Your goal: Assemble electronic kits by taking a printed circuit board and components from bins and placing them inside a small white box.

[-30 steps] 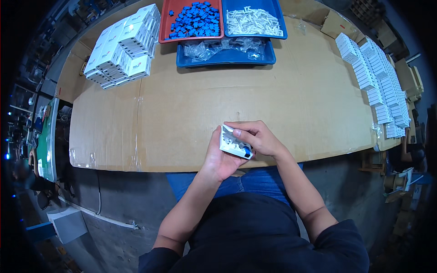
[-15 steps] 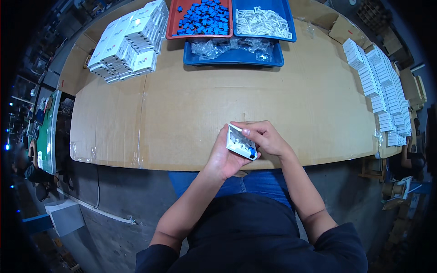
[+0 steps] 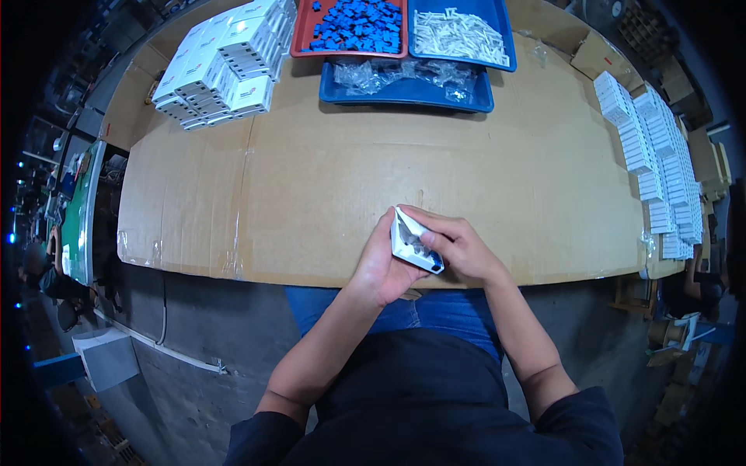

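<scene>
My left hand [image 3: 381, 264] is closed round a small white box [image 3: 406, 242] from the left and below, just over the table's near edge. The box is tilted, and its upper side shows a grey, glossy area with a blue bit at the lower corner. On the right, my right hand [image 3: 458, 247] grips the same box, thumb pressed onto its upper face and fingers along the far edge. What lies under the thumb is hidden.
White boxes [image 3: 203, 66] are stacked at the back left, and more white pieces [image 3: 657, 159] stand in rows at the right. At the back are a red tray [image 3: 350, 54] of blue parts, a blue tray [image 3: 501, 65] of white parts and another blue tray [image 3: 404, 99] holding clear bags.
The box has tilted more steeply in my hands. My right thumb has slid down its face toward the blue corner. The whole view has shifted slightly.
</scene>
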`<action>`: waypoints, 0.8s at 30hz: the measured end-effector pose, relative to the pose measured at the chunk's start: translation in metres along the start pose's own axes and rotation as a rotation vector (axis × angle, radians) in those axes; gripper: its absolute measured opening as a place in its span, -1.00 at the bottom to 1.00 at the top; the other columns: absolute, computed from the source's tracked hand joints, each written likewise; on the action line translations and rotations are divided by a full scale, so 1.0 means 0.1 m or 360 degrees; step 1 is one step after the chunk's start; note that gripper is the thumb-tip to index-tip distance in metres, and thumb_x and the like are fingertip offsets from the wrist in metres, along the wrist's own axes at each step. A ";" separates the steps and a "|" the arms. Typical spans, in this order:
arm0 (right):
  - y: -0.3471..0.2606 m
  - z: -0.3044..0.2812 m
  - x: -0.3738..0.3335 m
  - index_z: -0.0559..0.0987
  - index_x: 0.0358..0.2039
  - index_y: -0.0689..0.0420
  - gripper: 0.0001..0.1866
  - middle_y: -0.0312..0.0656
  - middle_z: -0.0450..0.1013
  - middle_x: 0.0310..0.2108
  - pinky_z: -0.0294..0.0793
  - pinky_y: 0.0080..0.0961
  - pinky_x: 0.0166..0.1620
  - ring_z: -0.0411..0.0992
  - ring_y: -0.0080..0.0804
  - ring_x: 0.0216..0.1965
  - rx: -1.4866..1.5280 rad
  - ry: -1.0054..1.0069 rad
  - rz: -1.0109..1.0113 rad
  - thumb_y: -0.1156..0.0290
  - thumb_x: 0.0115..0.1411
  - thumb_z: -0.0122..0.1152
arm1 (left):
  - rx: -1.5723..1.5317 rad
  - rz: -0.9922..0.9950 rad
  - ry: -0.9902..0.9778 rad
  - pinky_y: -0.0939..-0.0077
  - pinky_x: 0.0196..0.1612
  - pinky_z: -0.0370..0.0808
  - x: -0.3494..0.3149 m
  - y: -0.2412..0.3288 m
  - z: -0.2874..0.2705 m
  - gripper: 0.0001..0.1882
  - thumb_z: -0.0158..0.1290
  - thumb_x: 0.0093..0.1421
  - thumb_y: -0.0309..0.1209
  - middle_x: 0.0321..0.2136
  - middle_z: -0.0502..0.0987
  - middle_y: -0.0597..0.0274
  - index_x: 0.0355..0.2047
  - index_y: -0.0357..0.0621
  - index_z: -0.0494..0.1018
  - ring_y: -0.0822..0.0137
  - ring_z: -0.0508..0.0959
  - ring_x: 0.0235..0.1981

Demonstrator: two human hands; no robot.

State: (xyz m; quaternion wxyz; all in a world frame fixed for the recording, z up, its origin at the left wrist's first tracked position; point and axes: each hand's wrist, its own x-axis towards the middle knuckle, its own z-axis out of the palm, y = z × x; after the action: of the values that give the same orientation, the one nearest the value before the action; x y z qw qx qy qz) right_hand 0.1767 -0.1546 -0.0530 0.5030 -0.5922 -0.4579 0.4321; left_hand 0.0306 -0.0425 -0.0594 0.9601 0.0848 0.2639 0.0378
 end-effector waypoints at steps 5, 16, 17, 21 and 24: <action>0.04 0.13 -0.15 0.42 0.36 0.20 -0.27 0.11 0.27 0.41 0.18 -0.13 0.42 0.24 0.07 0.43 -0.0421 0.0067 -0.0556 0.08 0.27 0.32 | 0.0103 0.0155 0.0136 0.08 0.15 0.53 -0.09 -0.14 0.08 -0.27 -0.46 0.50 0.26 0.12 0.52 0.12 0.28 -0.01 0.32 0.14 0.55 0.13; -0.18 0.13 -0.20 0.45 0.31 0.27 -0.11 0.19 0.30 0.37 0.22 0.06 0.38 0.25 0.24 0.40 -0.0668 0.0055 -0.0879 -0.20 0.21 0.30 | 0.0638 0.0437 0.0058 0.26 0.26 0.48 -0.42 -0.25 0.39 0.10 -0.66 0.31 0.51 0.20 0.45 0.01 0.38 -0.23 0.18 0.18 0.48 0.26; -0.22 0.10 -0.19 0.42 0.34 0.26 -0.11 0.19 0.28 0.39 0.18 0.06 0.41 0.22 0.25 0.42 -0.0707 0.0039 -0.0875 -0.18 0.22 0.30 | 0.0649 0.0385 0.0029 0.27 0.23 0.50 -0.38 -0.23 0.35 -0.04 -0.53 0.40 0.39 0.19 0.46 0.01 0.38 -0.23 0.18 0.19 0.50 0.23; -0.37 0.06 -0.22 0.33 0.40 0.25 -0.12 0.19 0.24 0.41 0.08 0.00 0.46 0.16 0.15 0.46 -0.0694 0.0084 -0.0739 -0.12 0.28 0.28 | 0.0837 0.0284 0.0037 0.44 0.06 0.56 -0.40 -0.14 0.34 -0.46 -0.09 0.53 -0.14 0.04 0.53 0.11 0.35 -0.22 0.24 0.36 0.59 0.02; -0.37 0.18 -0.21 0.36 0.36 0.29 -0.27 0.14 0.36 0.33 0.21 -0.23 0.42 0.30 -0.16 0.39 0.0171 0.0758 -0.0577 0.07 0.36 0.29 | 0.0839 0.0534 -0.0058 0.50 -0.03 0.56 -0.45 -0.08 0.42 -0.42 -0.02 0.47 -0.33 -0.02 0.57 0.18 0.44 -0.21 0.17 0.47 0.58 -0.10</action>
State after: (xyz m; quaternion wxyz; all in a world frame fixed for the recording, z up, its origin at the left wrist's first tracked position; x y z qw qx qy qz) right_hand 0.1509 -0.1684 -0.0178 0.6958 -0.5579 -0.4017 0.2079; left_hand 0.0134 -0.0617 -0.0028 0.8900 0.3737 0.2297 0.1245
